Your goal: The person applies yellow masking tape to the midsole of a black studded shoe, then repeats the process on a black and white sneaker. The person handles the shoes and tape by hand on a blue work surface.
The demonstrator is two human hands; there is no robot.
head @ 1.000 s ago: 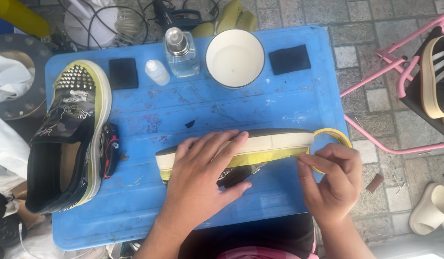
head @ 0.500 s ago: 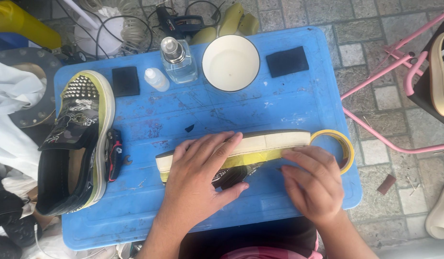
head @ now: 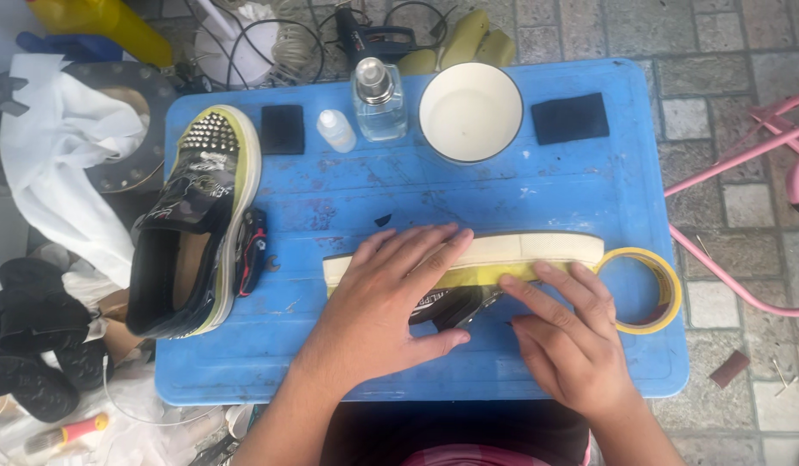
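My left hand [head: 378, 311] lies flat and open across the shoe [head: 468, 259] on its side at the centre of the blue desk [head: 503, 190], palm pinning it, fingers [head: 416, 250] spread over the pale sole wall. My right hand [head: 568, 341] is open too, fingertips pressing the yellow tape strip [head: 477, 276] along the sole's lower edge; neither hand grips anything. The roll of tape [head: 650, 289] lies at the shoe's right end, near the desk's right edge, and I think the strip runs on to it, though my fingers hide the join.

The shoe looks light, with a stiff rubbery sole that probably won't give under pressure; the sole wall is the place to hold it. The tape is thin and would likely crease easily.

Open room lies above the shoe, mid-frame, up to the white bowl [head: 470, 112] and glass bottle [head: 378, 103]. The studded shoe [head: 196, 224] crowds the left edge.
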